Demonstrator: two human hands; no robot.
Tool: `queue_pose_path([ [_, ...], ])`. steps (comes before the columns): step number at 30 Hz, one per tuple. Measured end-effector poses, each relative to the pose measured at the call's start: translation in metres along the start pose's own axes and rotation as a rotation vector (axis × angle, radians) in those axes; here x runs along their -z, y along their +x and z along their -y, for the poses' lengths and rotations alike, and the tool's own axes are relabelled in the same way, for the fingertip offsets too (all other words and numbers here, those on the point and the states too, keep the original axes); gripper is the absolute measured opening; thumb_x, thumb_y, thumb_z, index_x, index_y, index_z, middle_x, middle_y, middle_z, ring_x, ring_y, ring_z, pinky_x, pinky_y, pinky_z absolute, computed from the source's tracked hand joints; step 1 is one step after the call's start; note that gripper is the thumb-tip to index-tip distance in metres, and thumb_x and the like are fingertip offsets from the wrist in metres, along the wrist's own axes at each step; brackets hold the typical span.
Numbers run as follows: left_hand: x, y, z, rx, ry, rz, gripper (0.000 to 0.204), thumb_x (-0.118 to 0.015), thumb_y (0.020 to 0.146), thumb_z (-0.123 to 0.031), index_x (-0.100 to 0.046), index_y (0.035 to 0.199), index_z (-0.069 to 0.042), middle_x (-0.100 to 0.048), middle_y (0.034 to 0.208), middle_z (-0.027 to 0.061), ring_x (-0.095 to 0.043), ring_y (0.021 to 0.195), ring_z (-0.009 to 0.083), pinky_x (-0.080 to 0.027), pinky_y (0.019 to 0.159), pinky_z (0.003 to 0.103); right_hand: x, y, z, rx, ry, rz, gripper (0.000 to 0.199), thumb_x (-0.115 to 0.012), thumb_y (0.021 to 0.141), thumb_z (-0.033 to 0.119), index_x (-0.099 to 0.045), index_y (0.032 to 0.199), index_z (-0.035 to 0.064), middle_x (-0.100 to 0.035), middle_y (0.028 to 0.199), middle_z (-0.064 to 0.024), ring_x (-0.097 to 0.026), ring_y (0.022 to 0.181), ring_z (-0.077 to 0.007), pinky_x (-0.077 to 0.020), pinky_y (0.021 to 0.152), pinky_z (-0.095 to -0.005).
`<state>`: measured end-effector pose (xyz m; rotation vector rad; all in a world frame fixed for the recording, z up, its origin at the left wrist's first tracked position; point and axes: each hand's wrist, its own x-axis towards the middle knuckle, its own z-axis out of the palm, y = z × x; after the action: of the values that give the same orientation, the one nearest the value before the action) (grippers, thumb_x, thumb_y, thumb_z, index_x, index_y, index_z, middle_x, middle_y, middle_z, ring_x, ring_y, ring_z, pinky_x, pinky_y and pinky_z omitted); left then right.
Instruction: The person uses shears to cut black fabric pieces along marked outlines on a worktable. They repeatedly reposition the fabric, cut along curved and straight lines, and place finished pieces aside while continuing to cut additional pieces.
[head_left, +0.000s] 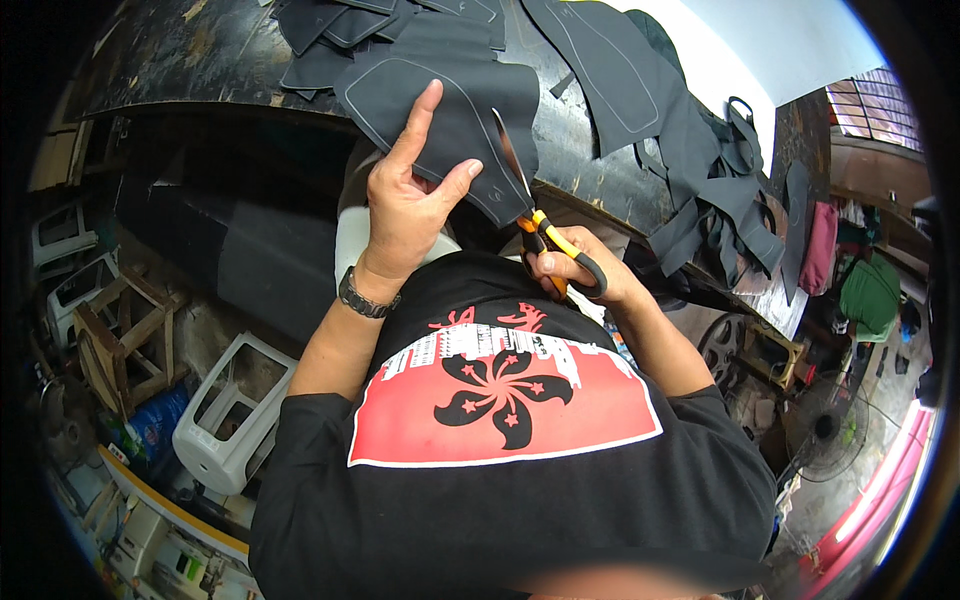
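Note:
A dark grey sheet of material (470, 90) with a pale curved outline hangs over the table's near edge. My left hand (405, 195) grips it at its near left edge: index finger and thumb lie spread on top, while the other fingers are hidden, seemingly underneath. My right hand (585, 265) is closed around the yellow, orange and black handles of a pair of scissors (540, 220). One blade shows on top of the sheet, to the right of the outline, pointing away from me. The other blade is hidden.
The worn black table (190, 60) carries more outlined dark pieces (605, 70) at the back and a heap of dark offcuts (720, 200) at the right. A plastic stool (230, 415) and a wooden frame (120, 335) stand at the left; a fan (825, 425) is at the right.

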<state>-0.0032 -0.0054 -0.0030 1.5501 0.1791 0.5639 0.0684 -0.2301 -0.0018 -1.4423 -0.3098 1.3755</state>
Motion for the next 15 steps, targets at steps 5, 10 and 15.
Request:
queue_pose_path([
  [5, 0.001, -0.002, 0.000, 0.053, -0.008, -0.010, 0.074, -0.071, 0.081, 0.005, -0.036, 0.147, -0.004, -0.048, 0.143, 0.0118, -0.055, 0.093, 0.0021, -0.049, 0.067, 0.013, -0.010, -0.003, -0.003, -0.053, 0.001, -0.070, 0.040, -0.075, 0.083, 0.041, -0.056, 0.074, 0.0072, -0.053, 0.056, 0.0002, -0.047, 0.047, -0.0066, -0.0339, 0.044, -0.0231],
  [10, -0.002, -0.001, 0.000, 0.063, -0.086, -0.019, 0.075, -0.071, 0.081, 0.005, -0.034, 0.147, -0.001, -0.045, 0.144, 0.0145, -0.053, 0.108, 0.0069, -0.050, 0.083, 0.018, -0.014, -0.007, 0.002, -0.090, -0.054, -0.134, 0.038, -0.077, 0.081, 0.040, -0.058, 0.072, 0.0076, -0.051, 0.055, 0.0016, -0.044, 0.047, -0.0057, -0.0316, 0.045, -0.0235],
  [15, -0.001, 0.000, 0.002, 0.091, -0.097, -0.024, 0.075, -0.071, 0.081, 0.005, -0.034, 0.146, 0.001, -0.044, 0.145, 0.0154, -0.050, 0.117, 0.0106, -0.046, 0.094, 0.022, -0.018, -0.006, 0.003, -0.068, -0.138, -0.183, 0.039, -0.078, 0.080, 0.040, -0.059, 0.071, 0.0074, -0.051, 0.055, 0.0017, -0.045, 0.048, -0.0058, -0.0321, 0.046, -0.0235],
])
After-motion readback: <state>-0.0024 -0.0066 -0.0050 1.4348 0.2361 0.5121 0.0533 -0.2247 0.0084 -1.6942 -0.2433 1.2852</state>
